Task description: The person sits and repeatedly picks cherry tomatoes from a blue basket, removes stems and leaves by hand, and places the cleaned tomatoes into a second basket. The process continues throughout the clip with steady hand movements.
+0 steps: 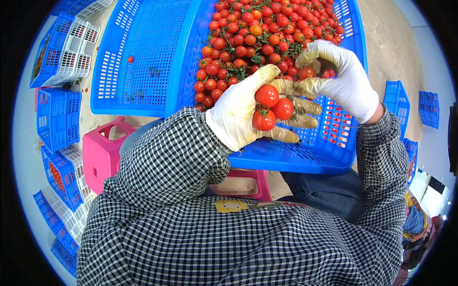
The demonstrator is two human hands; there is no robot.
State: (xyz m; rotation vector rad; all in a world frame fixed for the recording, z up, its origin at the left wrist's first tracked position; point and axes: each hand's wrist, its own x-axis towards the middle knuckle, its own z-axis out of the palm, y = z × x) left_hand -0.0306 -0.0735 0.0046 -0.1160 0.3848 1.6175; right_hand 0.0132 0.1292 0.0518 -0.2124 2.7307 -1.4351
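My left hand (243, 111), in a white glove stained yellow-brown at the fingers, is turned palm up over the near end of a blue plastic crate (293, 157). Three cherry tomatoes (266, 95) rest in its palm, some with green calyxes. Close to its fingertips, my right hand (340, 78), gloved the same way, curls its thumb and fingers around another cherry tomato (306, 73). The right fingertips are slightly blurred. Beyond both hands, a heap of red and orange cherry tomatoes (250, 39) with green stems fills much of the crate.
To the left stands a second blue crate (146, 71) holding one tomato (130, 59) and stem scraps. A pink plastic stool (102, 153) is beside my left leg. Stacked blue and white crates (59, 118) line the left wall; more blue crates (397, 102) stand at right.
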